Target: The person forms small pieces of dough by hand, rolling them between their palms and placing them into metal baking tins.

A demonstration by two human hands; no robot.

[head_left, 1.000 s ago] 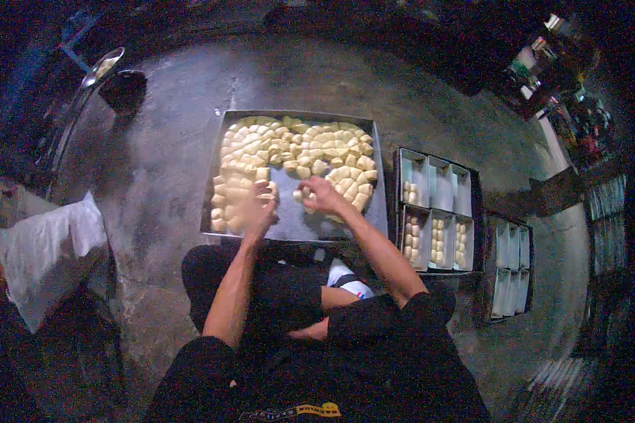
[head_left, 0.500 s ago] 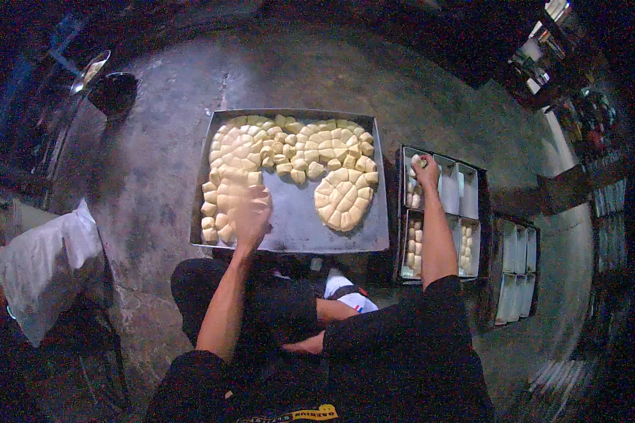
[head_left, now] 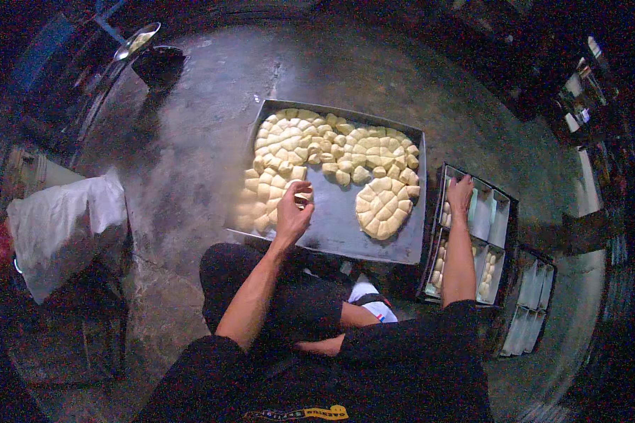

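A shallow metal tray [head_left: 331,233] in front of me holds many cut pieces of pale dough, some scattered and some joined in flat rounds such as the dough round [head_left: 384,209] at its right. Over the left part of the tray is my left hand [head_left: 294,217], its thumb and fingers curled round a small dough piece [head_left: 304,197]. My right hand [head_left: 461,195] reaches into the far left compartment of a divided baking pan [head_left: 502,282]. Its fingers are bunched and point down; what is between them is hidden. Rows of small dough rolls [head_left: 488,271] lie in some compartments.
A second divided pan [head_left: 526,310] stands on the floor to the right. White sheeting [head_left: 67,225] covers something at the left. Far left are a dark bucket [head_left: 159,67] and a round metal dish [head_left: 137,42]. My crossed legs are close to the tray's near edge.
The view has swung, so the tray sits further right and tilted. My left hand has moved right off the dough at the tray's left. My right hand has lowered into the pan's compartment.
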